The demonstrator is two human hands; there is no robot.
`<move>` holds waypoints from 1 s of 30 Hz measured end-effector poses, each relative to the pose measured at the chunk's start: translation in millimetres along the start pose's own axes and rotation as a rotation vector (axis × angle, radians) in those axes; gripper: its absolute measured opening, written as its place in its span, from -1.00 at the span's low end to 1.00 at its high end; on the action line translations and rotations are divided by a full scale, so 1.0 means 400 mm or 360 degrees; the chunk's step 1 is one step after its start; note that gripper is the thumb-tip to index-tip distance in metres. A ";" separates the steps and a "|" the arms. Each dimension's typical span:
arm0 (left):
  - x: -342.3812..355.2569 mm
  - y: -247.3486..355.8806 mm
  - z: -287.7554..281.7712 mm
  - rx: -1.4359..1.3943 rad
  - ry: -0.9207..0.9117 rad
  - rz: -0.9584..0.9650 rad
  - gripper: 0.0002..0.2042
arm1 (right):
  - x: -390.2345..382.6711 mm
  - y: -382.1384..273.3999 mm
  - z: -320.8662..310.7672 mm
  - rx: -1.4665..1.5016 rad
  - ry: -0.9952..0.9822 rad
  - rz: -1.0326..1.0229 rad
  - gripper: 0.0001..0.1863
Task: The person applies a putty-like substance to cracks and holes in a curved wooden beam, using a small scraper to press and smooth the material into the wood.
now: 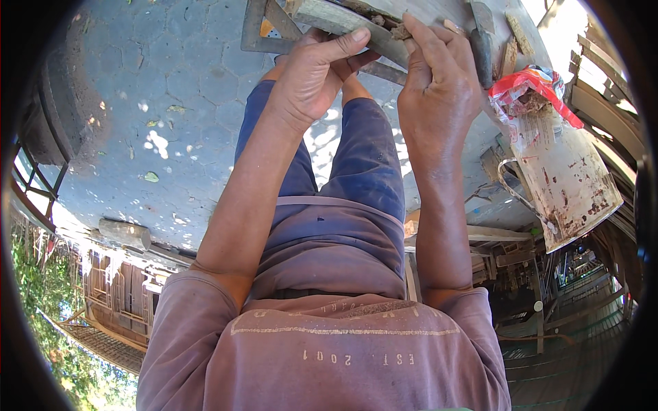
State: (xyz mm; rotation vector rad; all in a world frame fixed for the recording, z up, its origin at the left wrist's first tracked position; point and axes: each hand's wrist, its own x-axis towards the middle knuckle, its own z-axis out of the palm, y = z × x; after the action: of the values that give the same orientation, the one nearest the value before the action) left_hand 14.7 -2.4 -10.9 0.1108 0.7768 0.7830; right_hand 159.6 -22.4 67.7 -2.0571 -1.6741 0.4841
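My left hand (314,79) is closed on the near edge of a long grey piece that looks like weathered wood (336,20). Its thumb lies along the top while the fingers curl underneath. A crumbly brown clump (400,31) sits at the far edge of that piece, pinched between the thumb and fingers of my right hand (442,79). Whether the clump is wood, fibre or dirt I cannot tell. Just right of my right hand lies a tool with a dark handle (482,58) and a flat grey blade (482,16).
A torn red plastic packet (528,89) with brown matter rests on a rusty, pale metal can with a handle (565,181) at the right. Small wood scraps (520,34) lie near the tool. A grey frame (255,31) stands at far left of the workpiece, above grey paving (157,89).
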 end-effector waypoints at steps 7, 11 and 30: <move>0.002 0.003 -0.005 0.0029 -0.0053 -0.0005 -0.59 | -0.013 0.003 -0.014 0.0314 0.0046 0.0240 -0.76; 0.003 -0.006 -0.002 0.0017 -0.0029 0.0039 -0.55 | -0.009 0.067 -0.048 -0.0110 0.0194 -0.0016 -0.79; 0.006 -0.008 -0.017 -0.0016 -0.0097 0.0050 -0.61 | -0.074 0.063 -0.076 0.0034 0.0131 0.0110 -0.57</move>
State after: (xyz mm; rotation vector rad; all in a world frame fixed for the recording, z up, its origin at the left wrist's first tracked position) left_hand 13.1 -4.5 -18.2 0.1376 0.7149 0.8097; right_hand 190.4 -59.0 79.3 -2.0957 -1.5489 0.4320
